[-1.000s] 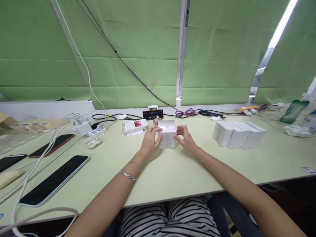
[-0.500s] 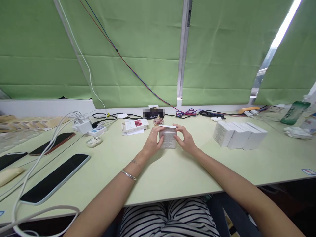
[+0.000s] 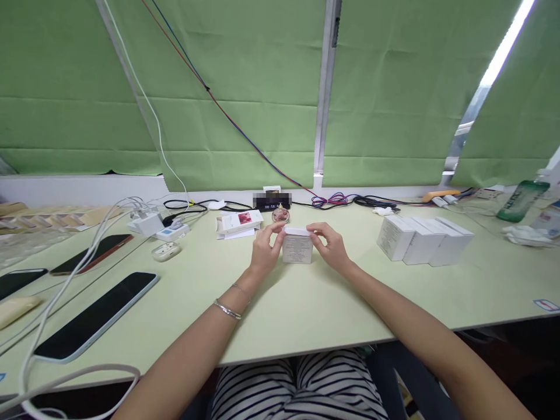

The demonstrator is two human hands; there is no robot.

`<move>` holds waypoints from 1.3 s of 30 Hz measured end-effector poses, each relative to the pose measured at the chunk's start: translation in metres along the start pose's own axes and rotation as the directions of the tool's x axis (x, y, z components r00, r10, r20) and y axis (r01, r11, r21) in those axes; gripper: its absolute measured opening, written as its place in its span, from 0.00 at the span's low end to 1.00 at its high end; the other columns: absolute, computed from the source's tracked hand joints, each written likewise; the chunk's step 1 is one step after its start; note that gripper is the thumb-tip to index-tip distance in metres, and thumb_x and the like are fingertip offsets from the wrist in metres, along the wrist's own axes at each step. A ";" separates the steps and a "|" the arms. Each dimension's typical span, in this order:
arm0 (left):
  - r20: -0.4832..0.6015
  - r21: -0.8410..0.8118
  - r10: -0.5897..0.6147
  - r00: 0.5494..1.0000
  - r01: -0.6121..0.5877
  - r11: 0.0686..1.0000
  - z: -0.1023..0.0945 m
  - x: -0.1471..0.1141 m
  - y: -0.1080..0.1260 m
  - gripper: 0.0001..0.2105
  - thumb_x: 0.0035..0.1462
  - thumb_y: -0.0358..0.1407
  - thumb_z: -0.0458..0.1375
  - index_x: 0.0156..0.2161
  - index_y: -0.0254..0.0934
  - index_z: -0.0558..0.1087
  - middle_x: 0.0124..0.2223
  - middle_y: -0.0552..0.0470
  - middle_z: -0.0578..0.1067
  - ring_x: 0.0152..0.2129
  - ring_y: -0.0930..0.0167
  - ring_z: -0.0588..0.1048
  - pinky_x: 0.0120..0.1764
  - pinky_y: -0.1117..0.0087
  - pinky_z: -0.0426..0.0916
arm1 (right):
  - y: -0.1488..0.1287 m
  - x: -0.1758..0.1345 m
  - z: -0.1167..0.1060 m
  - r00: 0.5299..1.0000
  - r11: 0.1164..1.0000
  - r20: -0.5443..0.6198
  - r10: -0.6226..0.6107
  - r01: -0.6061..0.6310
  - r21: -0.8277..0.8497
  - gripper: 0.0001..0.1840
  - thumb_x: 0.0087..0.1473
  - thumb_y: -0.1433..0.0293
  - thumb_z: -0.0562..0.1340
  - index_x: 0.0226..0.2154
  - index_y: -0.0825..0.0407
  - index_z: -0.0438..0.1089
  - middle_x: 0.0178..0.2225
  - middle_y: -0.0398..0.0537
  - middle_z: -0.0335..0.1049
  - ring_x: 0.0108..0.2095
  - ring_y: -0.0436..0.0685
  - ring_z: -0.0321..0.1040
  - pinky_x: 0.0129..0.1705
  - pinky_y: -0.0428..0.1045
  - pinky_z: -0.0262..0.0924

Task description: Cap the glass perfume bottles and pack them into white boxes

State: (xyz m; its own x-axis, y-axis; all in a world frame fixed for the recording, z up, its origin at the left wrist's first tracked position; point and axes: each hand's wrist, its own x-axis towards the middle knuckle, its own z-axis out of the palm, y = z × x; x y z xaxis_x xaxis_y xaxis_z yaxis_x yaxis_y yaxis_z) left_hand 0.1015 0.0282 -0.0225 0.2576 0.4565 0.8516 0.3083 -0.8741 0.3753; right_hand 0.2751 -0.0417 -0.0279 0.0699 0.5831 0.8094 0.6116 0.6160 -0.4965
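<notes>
A small white box (image 3: 297, 249) with fine print on its front stands upright on the pale table in front of me. My left hand (image 3: 265, 248) grips its upper left corner between thumb and fingers. At the upper right corner, my right hand (image 3: 329, 246) holds the box the same way. The box's top flap (image 3: 296, 231) lies down nearly level between the fingertips. Just behind the box is a small round pendant-like object (image 3: 280, 214).
Several white boxes (image 3: 424, 240) stand in a row at the right. An opened flat carton (image 3: 238, 223) lies left of the clock (image 3: 272, 202). Phones (image 3: 98, 315), an earbud case (image 3: 166, 251) and white cables (image 3: 87, 256) occupy the left; a green bottle (image 3: 522, 200) is far right.
The box's top flap, raised a little before, has come down. Both thumbs have moved up from the front face to the top corners.
</notes>
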 end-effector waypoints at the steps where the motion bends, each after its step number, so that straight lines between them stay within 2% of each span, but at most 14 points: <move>1: -0.002 0.002 0.011 1.000 -0.011 1.000 0.000 0.000 0.000 0.08 0.58 0.36 0.51 0.41 0.38 0.68 0.37 0.51 0.74 0.33 0.70 0.72 0.37 0.68 0.66 | 0.000 0.000 0.000 1.000 1.000 -0.002 0.002 -0.002 -0.003 0.10 0.56 0.64 0.52 0.37 0.48 0.66 0.38 0.49 0.68 0.40 0.54 0.66 0.39 0.52 0.66; 9: -0.008 0.010 0.102 0.995 -0.102 0.995 -0.002 0.002 -0.002 0.05 0.56 0.34 0.52 0.36 0.38 0.70 0.31 0.52 0.72 0.30 0.71 0.71 0.34 0.69 0.67 | 0.001 0.001 -0.002 1.000 1.000 0.017 -0.003 0.003 0.002 0.10 0.56 0.66 0.52 0.35 0.48 0.67 0.37 0.48 0.69 0.41 0.54 0.66 0.40 0.52 0.64; 21: 0.003 0.008 0.081 0.997 -0.081 0.997 -0.001 0.002 -0.004 0.05 0.56 0.34 0.52 0.35 0.39 0.70 0.31 0.52 0.71 0.30 0.71 0.70 0.34 0.68 0.67 | 0.003 0.000 -0.002 0.999 1.000 0.028 -0.019 0.018 0.018 0.10 0.56 0.66 0.52 0.36 0.48 0.67 0.37 0.48 0.69 0.42 0.55 0.66 0.41 0.53 0.64; 30: 0.022 0.000 0.117 0.993 -0.117 0.993 0.000 0.003 -0.006 0.04 0.56 0.32 0.52 0.35 0.38 0.69 0.31 0.52 0.69 0.30 0.71 0.69 0.34 0.68 0.67 | 0.003 0.001 -0.003 0.999 1.000 0.045 -0.020 0.020 0.000 0.09 0.57 0.66 0.51 0.35 0.48 0.67 0.37 0.49 0.69 0.42 0.55 0.65 0.44 0.54 0.63; 35: 0.094 -0.012 0.069 0.993 -0.068 0.998 0.003 0.001 -0.010 0.04 0.56 0.33 0.52 0.35 0.38 0.68 0.33 0.51 0.65 0.32 0.71 0.69 0.34 0.67 0.68 | 0.009 -0.003 0.002 0.994 1.000 0.110 0.026 -0.026 -0.001 0.08 0.53 0.66 0.56 0.37 0.48 0.63 0.44 0.52 0.62 0.48 0.57 0.60 0.44 0.56 0.64; 39: 0.164 -0.036 0.027 0.986 -0.022 0.999 0.003 0.000 -0.012 0.04 0.57 0.33 0.51 0.37 0.39 0.67 0.36 0.51 0.65 0.32 0.72 0.69 0.35 0.68 0.68 | 0.020 -0.008 0.009 0.982 0.999 0.185 0.045 -0.045 -0.004 0.17 0.49 0.70 0.58 0.43 0.47 0.56 0.45 0.52 0.56 0.46 0.57 0.59 0.40 0.55 0.66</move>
State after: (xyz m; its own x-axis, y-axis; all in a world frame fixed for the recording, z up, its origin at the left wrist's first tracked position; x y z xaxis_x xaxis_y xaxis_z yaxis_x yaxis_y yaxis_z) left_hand 0.1007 0.0390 -0.0278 0.4125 0.4534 0.7901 0.2696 -0.8892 0.3695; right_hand 0.2795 -0.0291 -0.0473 -0.0502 0.6979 0.7144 0.6110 0.5873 -0.5308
